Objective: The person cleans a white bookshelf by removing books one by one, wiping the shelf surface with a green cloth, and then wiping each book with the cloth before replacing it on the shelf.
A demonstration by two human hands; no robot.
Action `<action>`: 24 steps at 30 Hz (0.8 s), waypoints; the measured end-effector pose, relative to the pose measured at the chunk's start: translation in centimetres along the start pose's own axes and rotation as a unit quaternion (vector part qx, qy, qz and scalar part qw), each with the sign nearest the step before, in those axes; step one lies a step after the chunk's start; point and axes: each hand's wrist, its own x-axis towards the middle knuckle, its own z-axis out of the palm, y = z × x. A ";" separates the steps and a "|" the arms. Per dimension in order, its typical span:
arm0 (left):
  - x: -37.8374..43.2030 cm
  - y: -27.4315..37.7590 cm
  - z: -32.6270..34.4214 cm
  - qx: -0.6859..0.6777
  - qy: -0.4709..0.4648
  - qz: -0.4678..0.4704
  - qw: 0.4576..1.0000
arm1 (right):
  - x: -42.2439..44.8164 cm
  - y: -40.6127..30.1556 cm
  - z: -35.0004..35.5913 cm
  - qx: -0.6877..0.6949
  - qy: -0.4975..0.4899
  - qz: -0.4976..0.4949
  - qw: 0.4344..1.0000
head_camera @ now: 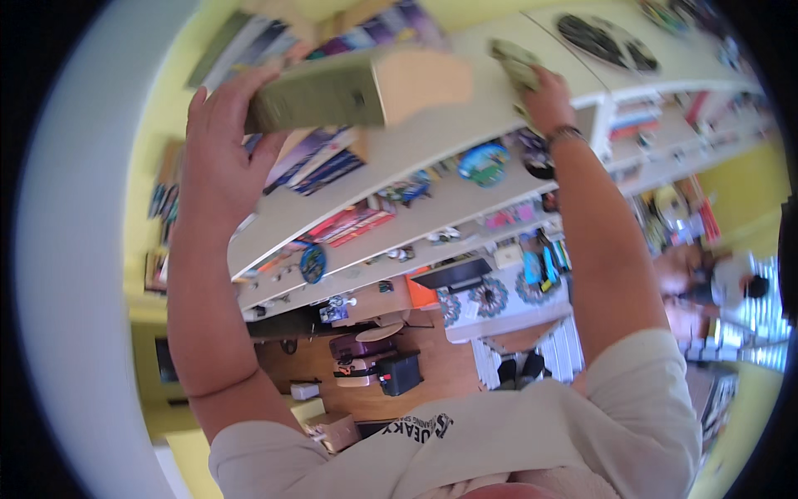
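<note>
Raised at the upper left, my left hand grips a thick olive-green book with a blurred tan face at its right end. My right hand is closed around a crumpled greenish cloth. That cloth is over the pale top board of a tall shelf unit; whether it touches the board cannot be told. Leaning books stand below and behind the held book, partly hidden by it. More books are at the wall above my left fingers.
A dark oval decorative piece lies on the top board at right. Lower shelves hold painted plates, red books and small ornaments. Far below are a monitor, suitcases and metal ladder steps beneath my feet. Another person is at right.
</note>
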 end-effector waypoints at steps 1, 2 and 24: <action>0.6 0.5 1.6 0.007 0.014 0.075 0.997 | 0.5 0.6 -0.2 -0.009 -0.010 0.008 1.000; 1.0 0.9 3.1 0.015 -0.011 0.092 0.996 | 0.6 -0.1 -0.9 -0.001 -0.048 0.000 0.999; 18.1 0.5 13.9 0.412 0.151 0.198 0.877 | 1.2 2.4 -1.6 -0.011 0.010 -0.018 1.000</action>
